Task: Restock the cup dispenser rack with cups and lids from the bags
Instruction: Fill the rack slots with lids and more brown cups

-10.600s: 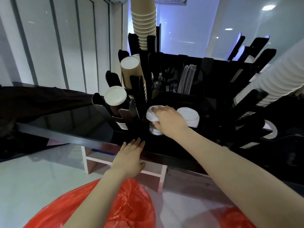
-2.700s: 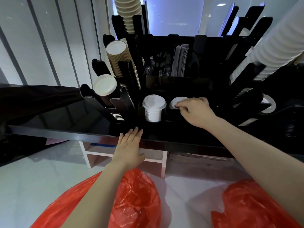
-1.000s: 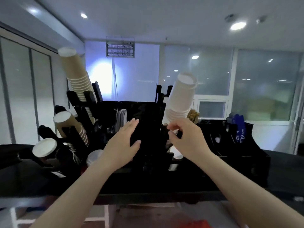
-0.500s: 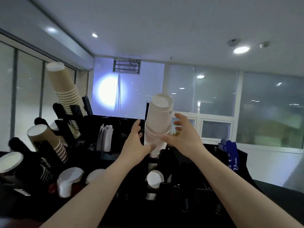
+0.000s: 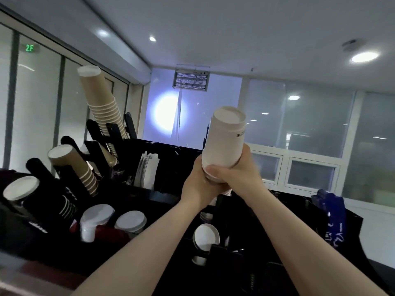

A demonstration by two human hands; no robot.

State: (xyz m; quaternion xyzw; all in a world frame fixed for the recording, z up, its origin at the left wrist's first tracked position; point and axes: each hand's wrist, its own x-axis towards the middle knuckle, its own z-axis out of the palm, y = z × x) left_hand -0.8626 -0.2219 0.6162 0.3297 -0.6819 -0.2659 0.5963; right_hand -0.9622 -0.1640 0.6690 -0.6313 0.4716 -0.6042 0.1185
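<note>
At frame centre I have both hands wrapped round the bottom of the white cup stack: left hand cupping its left side, right hand with its thumb curled across the front. The stack's long axis runs up and slightly right from the grip, closed base uppermost. Its open end sits just above the dark rack, so I judge the coming move is along that axis. Both forearms rise from the lower edge and meet there.
</note>
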